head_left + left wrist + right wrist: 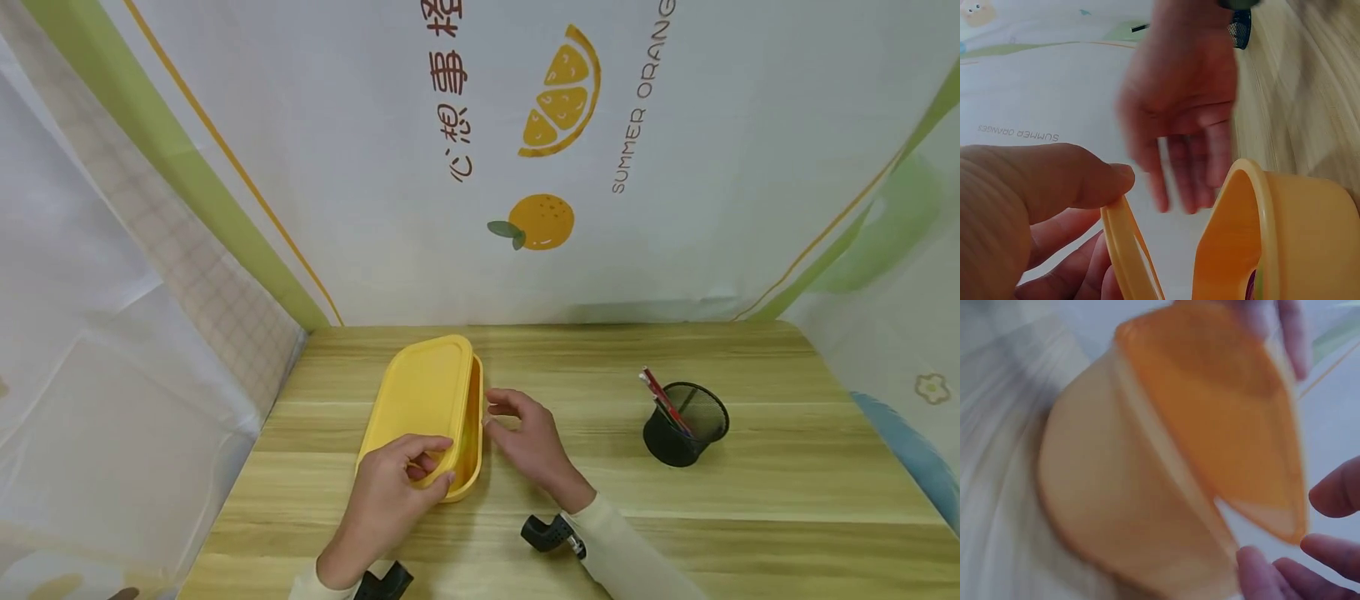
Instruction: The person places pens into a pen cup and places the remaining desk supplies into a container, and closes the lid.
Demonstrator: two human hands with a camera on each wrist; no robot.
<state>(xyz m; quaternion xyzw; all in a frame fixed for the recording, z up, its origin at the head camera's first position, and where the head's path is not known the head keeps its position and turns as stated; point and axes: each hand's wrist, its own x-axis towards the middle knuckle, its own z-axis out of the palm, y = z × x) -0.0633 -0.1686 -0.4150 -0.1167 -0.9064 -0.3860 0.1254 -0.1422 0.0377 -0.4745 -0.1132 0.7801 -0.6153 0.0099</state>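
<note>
A yellow lid (420, 387) lies tilted over a yellow box (1310, 231), its right side raised so a gap shows along the right. My left hand (386, 487) pinches the lid's near right corner between thumb and fingers. Just right of the box is my right hand (528, 433), fingers extended toward the box wall and holding nothing. In the left wrist view that hand is blurred, its fingers apart from the lid. Through the gap, something purple (1250, 285) and green shows inside the box; most of the contents are hidden by the lid.
A black mesh pen cup (675, 446) stands on the right part of the wooden table (600, 350), with a red pencil (663, 397) and other thin sticks leaning in it. A white curtain (375, 167) with orange prints hangs behind the table.
</note>
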